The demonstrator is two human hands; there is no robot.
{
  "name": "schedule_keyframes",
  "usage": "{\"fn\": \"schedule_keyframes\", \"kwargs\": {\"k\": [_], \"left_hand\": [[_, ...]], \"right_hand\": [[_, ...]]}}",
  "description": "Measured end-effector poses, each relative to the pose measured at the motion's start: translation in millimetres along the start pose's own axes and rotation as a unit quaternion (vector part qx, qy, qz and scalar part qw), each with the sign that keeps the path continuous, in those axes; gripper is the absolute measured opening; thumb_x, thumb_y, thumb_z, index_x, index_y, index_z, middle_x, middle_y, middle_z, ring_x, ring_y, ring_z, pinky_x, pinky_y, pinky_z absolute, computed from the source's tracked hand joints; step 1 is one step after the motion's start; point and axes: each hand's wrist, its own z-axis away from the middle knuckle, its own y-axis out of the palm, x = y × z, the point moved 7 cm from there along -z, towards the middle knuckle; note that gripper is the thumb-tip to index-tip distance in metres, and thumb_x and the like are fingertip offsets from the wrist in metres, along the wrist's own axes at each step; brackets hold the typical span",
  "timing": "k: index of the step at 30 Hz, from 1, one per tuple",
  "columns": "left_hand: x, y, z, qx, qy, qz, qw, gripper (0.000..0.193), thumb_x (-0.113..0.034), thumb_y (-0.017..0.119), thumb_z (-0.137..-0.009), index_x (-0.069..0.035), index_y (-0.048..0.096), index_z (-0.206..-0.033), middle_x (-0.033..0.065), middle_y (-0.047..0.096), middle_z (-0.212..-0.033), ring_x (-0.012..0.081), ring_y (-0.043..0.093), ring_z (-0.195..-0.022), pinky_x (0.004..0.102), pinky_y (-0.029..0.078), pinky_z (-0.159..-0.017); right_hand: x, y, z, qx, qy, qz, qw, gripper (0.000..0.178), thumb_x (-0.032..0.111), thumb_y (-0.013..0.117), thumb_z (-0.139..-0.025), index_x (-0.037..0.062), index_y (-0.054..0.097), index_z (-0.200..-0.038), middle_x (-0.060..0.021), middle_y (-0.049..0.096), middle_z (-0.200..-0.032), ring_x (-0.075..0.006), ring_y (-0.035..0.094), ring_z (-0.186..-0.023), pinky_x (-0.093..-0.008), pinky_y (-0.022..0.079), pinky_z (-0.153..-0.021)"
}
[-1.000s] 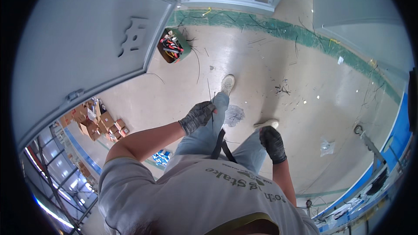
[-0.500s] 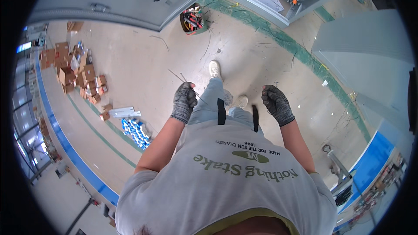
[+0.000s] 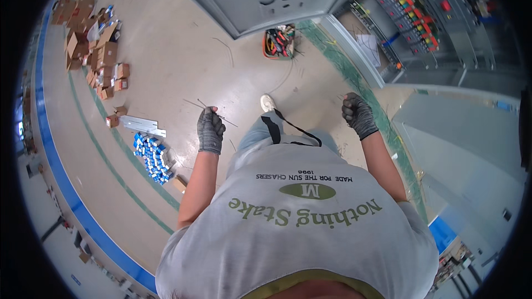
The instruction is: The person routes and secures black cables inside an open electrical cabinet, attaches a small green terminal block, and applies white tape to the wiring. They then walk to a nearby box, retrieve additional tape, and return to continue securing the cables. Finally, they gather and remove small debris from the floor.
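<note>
My left hand [image 3: 210, 130], in a grey knitted glove with bare fingertips, is closed around a few thin dark strips [image 3: 226, 120]. They stick out on both sides of the fingers; whether they are wires or cable ties I cannot tell. On the other side of my body, my right hand [image 3: 358, 113], gloved alike, is raised with its fingers curled in. What it holds, if anything, is too small to make out. It is the nearer hand to the open grey electrical cabinet [image 3: 354, 50], whose inside shows rows of red and green components [image 3: 415, 19].
The cabinet's grey door [image 3: 252, 8] swings out ahead. Below its corner stands a tool bin [image 3: 279, 42] full of hand tools. Cardboard boxes [image 3: 105, 55], a grey metal strip [image 3: 143, 125] and blue-and-white small packs [image 3: 152, 158] lie left. Another grey cabinet [image 3: 460, 138] stands right.
My view has turned and come closer to the cabinet, showing more of its inside. My hands have spread slightly apart. The strips stay in my left hand.
</note>
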Motion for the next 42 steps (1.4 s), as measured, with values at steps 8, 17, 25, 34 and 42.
{"fn": "schedule_keyframes", "kwargs": {"k": [8,17,25,34,42], "left_hand": [[-129.3,-50.5,-53.8,-0.069,0.094,0.019,0.993,0.023,-0.029,0.048,-0.097,-0.008,0.054,-0.094,-0.0072,0.027,-0.052,0.0053,0.021,-0.039,0.0221,0.018,-0.036],[-87.8,-88.1,-39.7,-0.253,0.075,0.137,0.955,0.022,-0.030,0.050,-0.096,-0.009,0.055,-0.093,-0.0066,0.027,-0.050,0.0060,0.019,-0.037,0.0230,0.019,-0.034],[-103.0,-59.1,-56.7,-0.314,0.134,0.217,0.915,0.020,-0.027,0.048,-0.096,-0.009,0.055,-0.091,-0.0068,0.031,-0.052,0.0053,0.023,-0.039,0.0226,0.021,-0.037],[-99.9,-78.5,-52.3,-0.397,0.076,0.279,0.871,0.021,-0.030,0.049,-0.094,-0.011,0.057,-0.091,-0.0073,0.033,-0.054,0.0049,0.026,-0.042,0.0226,0.023,-0.038],[-124.3,-253.5,-64.8,-0.435,0.113,0.279,0.849,0.024,-0.031,0.050,-0.094,-0.008,0.055,-0.095,-0.0068,0.030,-0.052,0.0048,0.024,-0.040,0.0221,0.021,-0.036]], "right_hand": [[-1.1,70.2,-89.0,-0.023,0.094,0.049,0.994,0.002,0.011,0.051,-0.078,0.0111,0.050,-0.077,0.0023,0.034,-0.051,-0.0129,0.029,-0.037,-0.0285,0.025,-0.033],[31.6,131.1,-196.1,-0.019,0.169,0.305,0.937,0.008,0.016,0.047,-0.081,0.0118,0.048,-0.075,0.0036,0.036,-0.051,-0.0115,0.029,-0.037,-0.0280,0.025,-0.034],[64.9,207.0,-292.7,0.040,0.243,0.537,0.807,0.016,0.022,0.046,-0.085,0.0115,0.051,-0.074,0.0028,0.039,-0.049,-0.0110,0.031,-0.034,-0.0267,0.025,-0.032],[25.9,353.1,-326.1,0.175,0.238,0.704,0.645,0.017,0.021,0.047,-0.087,0.0094,0.053,-0.076,0.0005,0.042,-0.053,-0.0119,0.035,-0.037,-0.0277,0.029,-0.034],[-16.7,452.4,-376.8,0.203,0.055,0.817,0.536,0.014,0.017,0.058,-0.080,0.0051,0.063,-0.085,-0.0144,0.063,-0.080,-0.0294,0.060,-0.070,-0.0380,0.048,-0.065]]}}
